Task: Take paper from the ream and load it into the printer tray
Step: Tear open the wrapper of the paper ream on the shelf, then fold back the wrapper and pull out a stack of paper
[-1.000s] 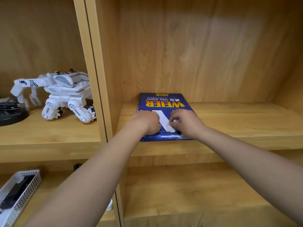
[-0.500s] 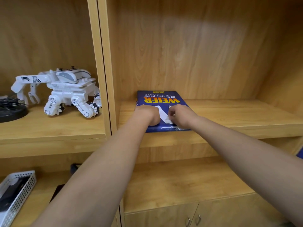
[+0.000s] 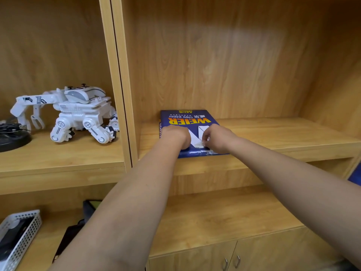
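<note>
A blue ream of copy paper (image 3: 187, 119) with yellow "WEIER" lettering lies flat on the wooden shelf (image 3: 273, 133), against the left wall of the compartment. My left hand (image 3: 176, 134) rests curled on the ream's near left part. My right hand (image 3: 217, 137) is beside it on the near right part, its fingers pinching a white bit of wrapper or paper at the torn near end. The near edge of the ream is partly hidden by both hands. No printer is in view.
A white toy robot (image 3: 78, 114) stands in the left compartment beside a black round object (image 3: 11, 136). Below left are a white perforated basket (image 3: 17, 235) and a dark item (image 3: 70, 235). A lower shelf (image 3: 214, 216) and cabinet doors (image 3: 230, 261) sit beneath.
The view has drifted back and lower, showing the cabinet doors. Both hands stay on the near end of the ream, the right one working at the white flap.
</note>
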